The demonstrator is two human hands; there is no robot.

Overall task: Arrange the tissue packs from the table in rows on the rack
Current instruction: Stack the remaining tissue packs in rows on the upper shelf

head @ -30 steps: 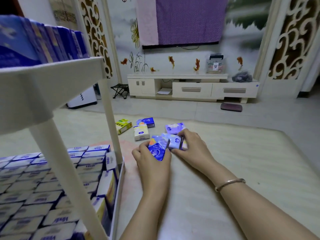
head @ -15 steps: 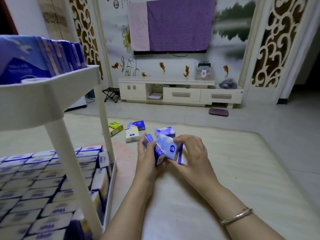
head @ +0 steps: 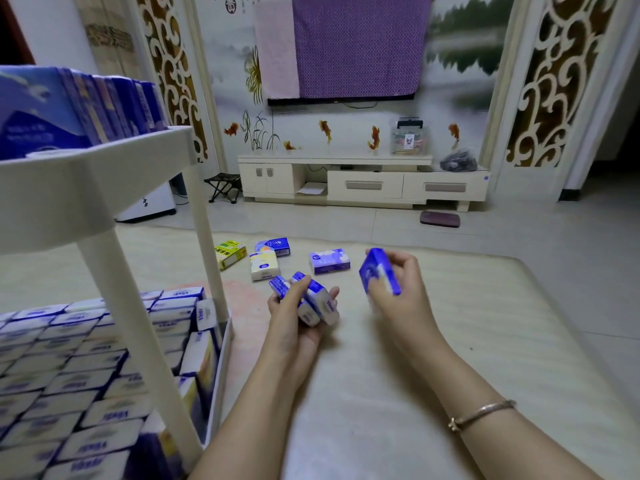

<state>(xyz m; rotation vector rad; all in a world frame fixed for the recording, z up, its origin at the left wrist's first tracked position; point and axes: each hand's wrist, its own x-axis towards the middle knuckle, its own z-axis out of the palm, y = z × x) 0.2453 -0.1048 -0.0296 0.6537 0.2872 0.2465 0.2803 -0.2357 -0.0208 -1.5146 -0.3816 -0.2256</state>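
A white rack fills the left side of the frame; its upper shelf carries a row of blue tissue packs standing on edge, and its lower shelf at the bottom left is packed with rows of white-and-blue packs lying label up. A pale mat spreads across the middle and lower right of the frame, and both forearms reach over it from the bottom edge. In the centre, the left hand has its fingers curled round a small stack of blue packs, held on edge above the mat. To its right and apart from it, the right hand pinches a single blue pack between thumb and fingers, tilted upright. Beyond the hands, toward the middle of the frame, four loose packs lie on the mat: a purple pack, a white pack touching a blue pack behind it, and a yellow pack furthest left. A bracelet circles the right wrist at lower right.
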